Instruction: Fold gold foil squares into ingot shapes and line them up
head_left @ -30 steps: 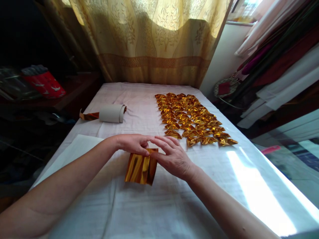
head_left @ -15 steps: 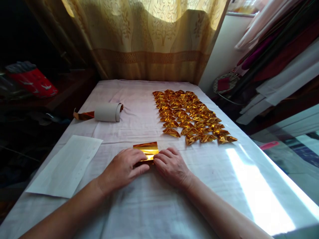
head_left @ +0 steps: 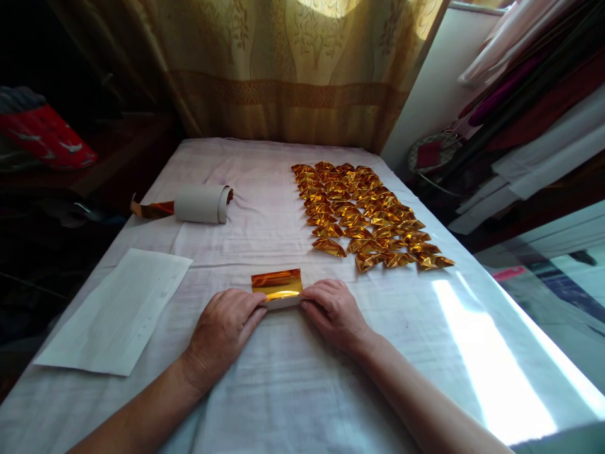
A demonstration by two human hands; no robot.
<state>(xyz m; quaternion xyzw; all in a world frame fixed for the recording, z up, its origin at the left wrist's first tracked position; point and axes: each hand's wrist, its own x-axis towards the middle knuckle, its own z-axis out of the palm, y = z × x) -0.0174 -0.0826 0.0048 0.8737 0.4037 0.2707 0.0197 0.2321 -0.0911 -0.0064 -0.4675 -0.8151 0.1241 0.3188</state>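
A small sheet of shiny gold foil paper (head_left: 276, 284) lies on the white-covered table in front of me. Its near edge is turned up, so a pale strip of its back shows. My left hand (head_left: 227, 321) pinches the near left corner between thumb and fingers. At the near right corner, my right hand (head_left: 334, 312) grips the paper the same way, fingers curled together. Beyond my right hand stand several rows of folded gold foil ingots (head_left: 359, 214).
A roll of foil paper, pale side out (head_left: 201, 203), lies at the back left with a gold end trailing. A white sheet (head_left: 118, 312) rests nearer on the left. Curtains (head_left: 293, 69) hang behind the table (head_left: 255, 154); clothes (head_left: 543, 126) hang at the right.
My left hand has slid left off the middle of the foil paper to its corner. The near edge now shows its pale back. The view has tilted slightly.
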